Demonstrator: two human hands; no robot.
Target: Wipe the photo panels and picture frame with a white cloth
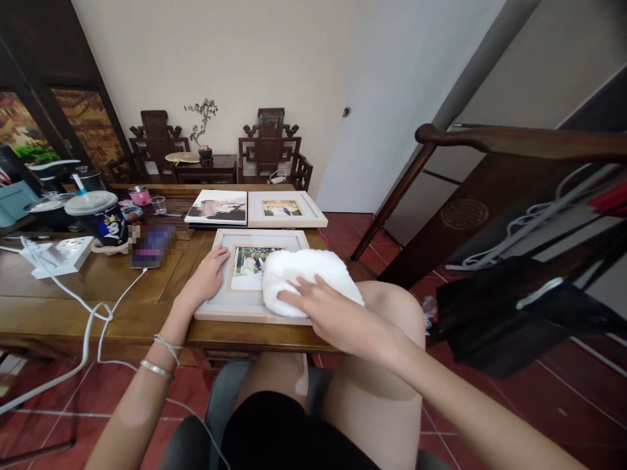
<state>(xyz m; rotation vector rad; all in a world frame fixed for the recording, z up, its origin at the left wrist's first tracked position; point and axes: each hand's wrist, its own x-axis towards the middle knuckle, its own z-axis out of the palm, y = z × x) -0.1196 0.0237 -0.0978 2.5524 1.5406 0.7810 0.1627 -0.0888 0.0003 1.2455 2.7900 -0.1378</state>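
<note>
A picture frame with a pale wooden border lies flat near the table's front edge. Behind its glass, a small photo of a couple is partly covered. My left hand grips the frame's left side, fingers over the border. A fluffy white cloth lies folded over the frame's right half, reaching past its right edge. On top of it presses my right hand, its fingers somewhat apart and sinking into the pile. The thumb of the left hand is hard to make out.
Behind are a second framed photo and a white photo panel. To the left stand a lidded dark cup, a charging phone and a power strip with trailing white cables. A wooden chair stands right.
</note>
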